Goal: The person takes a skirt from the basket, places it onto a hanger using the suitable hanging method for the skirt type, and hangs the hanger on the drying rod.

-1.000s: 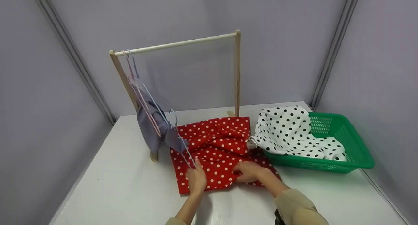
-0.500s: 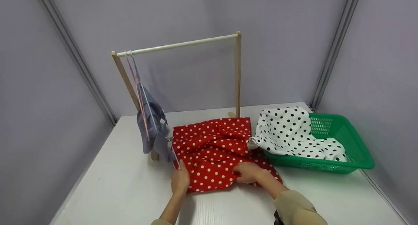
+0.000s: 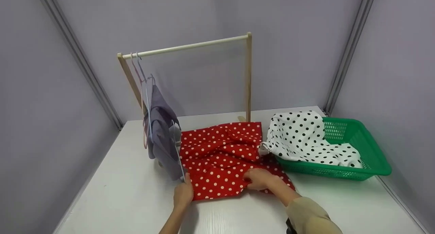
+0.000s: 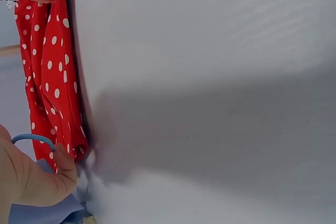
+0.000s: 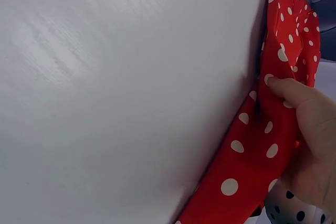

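Head view: your right sleeve, khaki, comes in at the lower right edge, nearest. Your left hand is just past the near edge of the red cloth, near its left corner. Its fingers are nearly together, pinching one end of a thin pale-blue hanger; left wrist view shows the blue loop between thumb and finger. Your right hand has fingers closed on the cloth's near hem, thumb on top in the right wrist view; the fingertips underneath are hidden.

Red cloth, white dots, lies wrinkled on the white tabletop, mid-area, between your hands and the rack's right post. The held hanger slants away from you along its left edge, hook end lower than the bar.

Right of it, a green basket holds a white cloth with black dots, draped over the near-left rim.

Left side, a grey-purple garment hangs bunched by the rack's left post; can't tell which hanger carries it. A pink hanger and a second blue hanger hook onto the left end of the bar of the wooden rack. Pale walls behind.
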The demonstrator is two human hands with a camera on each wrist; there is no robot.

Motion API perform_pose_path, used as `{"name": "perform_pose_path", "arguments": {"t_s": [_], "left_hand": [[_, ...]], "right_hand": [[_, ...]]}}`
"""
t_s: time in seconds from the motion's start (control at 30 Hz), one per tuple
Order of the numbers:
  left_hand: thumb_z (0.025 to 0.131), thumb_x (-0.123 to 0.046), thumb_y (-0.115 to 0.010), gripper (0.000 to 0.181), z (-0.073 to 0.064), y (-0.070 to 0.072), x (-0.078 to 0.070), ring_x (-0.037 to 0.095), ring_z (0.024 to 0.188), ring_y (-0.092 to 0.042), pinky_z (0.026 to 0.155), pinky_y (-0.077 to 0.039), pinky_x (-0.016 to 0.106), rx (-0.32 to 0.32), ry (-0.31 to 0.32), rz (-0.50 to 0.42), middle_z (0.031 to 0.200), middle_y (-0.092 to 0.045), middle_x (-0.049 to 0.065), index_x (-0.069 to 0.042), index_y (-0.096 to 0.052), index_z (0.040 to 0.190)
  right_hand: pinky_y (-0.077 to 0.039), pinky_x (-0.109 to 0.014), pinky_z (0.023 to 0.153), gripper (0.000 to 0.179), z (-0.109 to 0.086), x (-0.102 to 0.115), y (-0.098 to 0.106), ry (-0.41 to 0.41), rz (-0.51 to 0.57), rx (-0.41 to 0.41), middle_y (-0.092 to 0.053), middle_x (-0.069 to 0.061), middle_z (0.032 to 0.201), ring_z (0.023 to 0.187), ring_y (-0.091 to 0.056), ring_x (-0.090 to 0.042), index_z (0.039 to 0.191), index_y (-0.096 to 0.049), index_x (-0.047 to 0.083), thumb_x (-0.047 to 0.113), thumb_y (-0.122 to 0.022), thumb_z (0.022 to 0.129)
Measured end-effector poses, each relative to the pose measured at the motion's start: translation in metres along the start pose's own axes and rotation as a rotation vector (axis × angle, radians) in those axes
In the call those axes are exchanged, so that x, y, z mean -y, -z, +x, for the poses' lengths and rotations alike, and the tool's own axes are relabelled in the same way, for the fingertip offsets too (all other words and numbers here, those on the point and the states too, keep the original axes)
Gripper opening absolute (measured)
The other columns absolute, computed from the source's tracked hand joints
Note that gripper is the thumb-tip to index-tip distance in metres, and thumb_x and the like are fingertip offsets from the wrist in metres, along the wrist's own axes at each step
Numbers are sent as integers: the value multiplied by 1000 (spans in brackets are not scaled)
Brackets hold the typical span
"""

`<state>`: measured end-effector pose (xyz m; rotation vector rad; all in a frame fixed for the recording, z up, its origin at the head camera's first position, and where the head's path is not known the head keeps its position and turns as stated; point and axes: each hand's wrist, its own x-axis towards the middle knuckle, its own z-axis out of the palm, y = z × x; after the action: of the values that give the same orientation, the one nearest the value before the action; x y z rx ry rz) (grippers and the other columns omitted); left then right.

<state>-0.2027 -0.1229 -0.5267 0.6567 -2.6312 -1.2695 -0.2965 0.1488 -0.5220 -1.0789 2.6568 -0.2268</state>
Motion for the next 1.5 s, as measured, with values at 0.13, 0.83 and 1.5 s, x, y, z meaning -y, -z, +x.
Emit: {"name": "perform_pose_path", "arguments": {"t_s": [0.13, 0.83, 1.5], "left_hand": [[100, -39, -27, 64, -3, -2, 0, 26, 63, -56, 56, -44, 38, 6, -15, 29, 70, -60, 17, 11, -63, 82], [100, -44, -21, 65, 1, 4, 0, 16, 47, -47, 45, -36, 27, 37, -41, 1, 54, -49, 4, 0, -56, 66], [100, -45, -19, 73, 5, 6, 0, 36, 73, -61, 66, -45, 48, 10, -51, 35, 81, -63, 25, 10, -65, 85]], "right_hand": [[-45, -35, 81, 20, 0, 1, -1, -5, -2, 2, -55, 5, 88, 84, -53, -14, 100, -65, 13, 21, -65, 81], [-40, -28, 71, 15, 46, 106, -40, 269, -879, -349, -64, 6, 92, 85, -51, -13, 97, -67, 25, 32, -60, 87], [-44, -27, 54, 14, 63, 90, 0, -121, 546, -682, -60, -5, 71, 60, -50, -11, 82, -64, -1, -5, -51, 84]]}}
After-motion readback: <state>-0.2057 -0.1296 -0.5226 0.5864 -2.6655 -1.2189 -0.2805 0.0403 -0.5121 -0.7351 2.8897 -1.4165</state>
